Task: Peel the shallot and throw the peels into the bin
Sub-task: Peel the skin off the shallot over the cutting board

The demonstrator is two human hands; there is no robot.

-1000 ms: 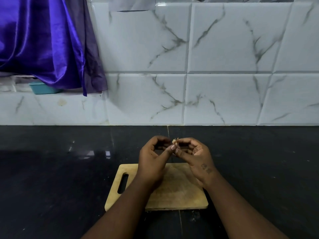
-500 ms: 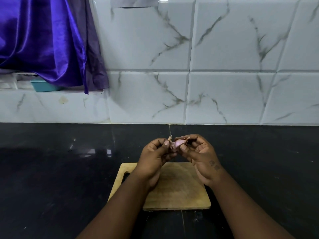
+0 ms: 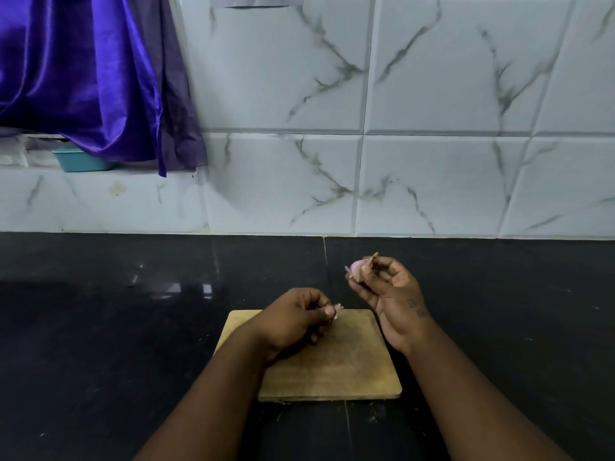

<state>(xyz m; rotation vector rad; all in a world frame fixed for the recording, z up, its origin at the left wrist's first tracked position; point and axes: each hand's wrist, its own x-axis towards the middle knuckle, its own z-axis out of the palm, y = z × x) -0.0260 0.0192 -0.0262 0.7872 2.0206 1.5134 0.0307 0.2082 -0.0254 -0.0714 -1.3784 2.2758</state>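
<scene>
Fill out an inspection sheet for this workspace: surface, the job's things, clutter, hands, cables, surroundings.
Surface: black countertop with a wooden cutting board lying flat on it.
Job's things: shallot, partly peeled and pink, held in the air; peel, a small torn piece; bin not in view.
Clutter: specks at the board's front edge, too small to identify.
Hands: left hand pinches the peel above the board; right hand holds the shallot in its fingertips, beyond the board's far right corner.
Cables: nothing seen.
Surroundings: marbled tile wall; purple cloth hanging at upper left; teal container on a ledge beneath it.
</scene>
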